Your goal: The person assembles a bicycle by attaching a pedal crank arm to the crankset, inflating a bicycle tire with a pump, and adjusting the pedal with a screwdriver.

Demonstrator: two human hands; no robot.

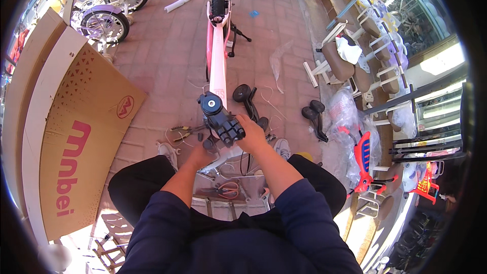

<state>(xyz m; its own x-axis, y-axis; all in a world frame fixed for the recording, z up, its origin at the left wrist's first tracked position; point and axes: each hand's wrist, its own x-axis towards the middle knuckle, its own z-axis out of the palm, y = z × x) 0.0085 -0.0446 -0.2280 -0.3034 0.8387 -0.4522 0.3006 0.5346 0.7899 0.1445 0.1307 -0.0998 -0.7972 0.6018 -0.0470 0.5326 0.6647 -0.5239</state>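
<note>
A pink bicycle (218, 61) without a front wheel in view stands between my knees, its rear tyre pointing away from me. On its near end sits a black handlebar stem (223, 119) with a round bolted cap. My right hand (251, 136) is closed against the stem's right side, its fingertips partly hidden behind it. Lower on the left, my left hand (201, 156) is closed by a small dark part under the stem; what its fingers hold is hidden. Beneath lie yellow-handled pliers (180, 131), red-handled pliers (228, 190) and an adjustable wrench (266, 199).
A large cardboard box (91, 147) leans at my left. Black parts with rounded ends (315, 116) and clear plastic wrap (345, 109) lie to the right, near a red and blue toy-like seat (364, 155). Child seats (339, 61) line the step; other bicycles (105, 23) stand far left.
</note>
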